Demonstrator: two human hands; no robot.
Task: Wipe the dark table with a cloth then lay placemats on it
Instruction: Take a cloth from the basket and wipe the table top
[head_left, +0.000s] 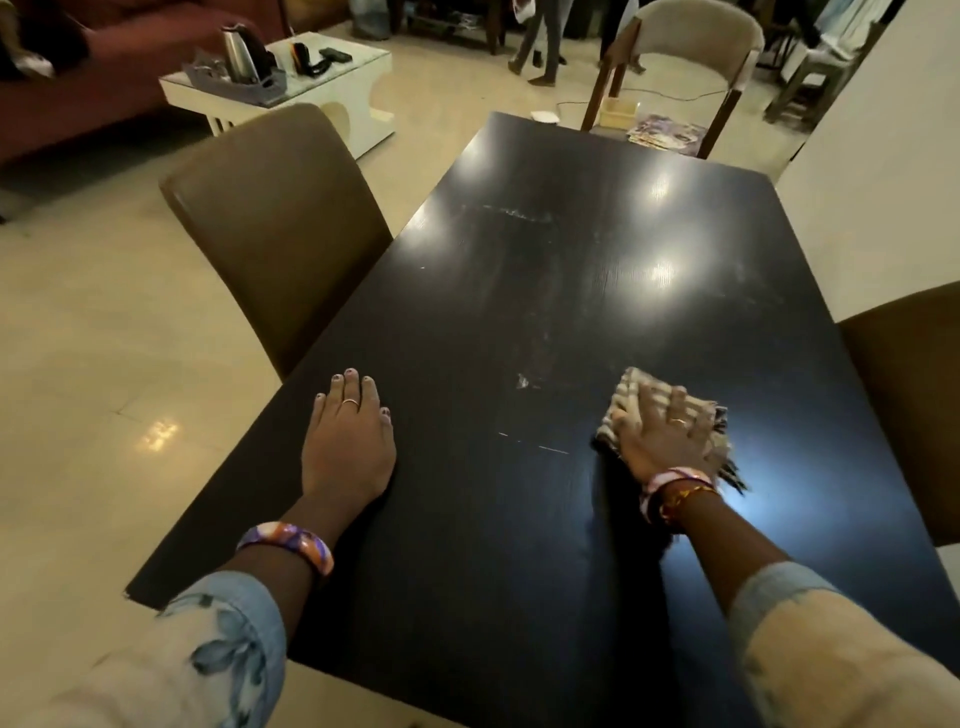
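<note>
Cloth on dark table, near right edge, under right hand (fingers spread flat, pressing). Left hand flat on tabletop, holding nothing, well apart.

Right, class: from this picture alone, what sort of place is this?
Probably a home's dining and living area: a dark dining table with upholstered chairs round it, a sofa, and a kettle on a white side table.
</note>
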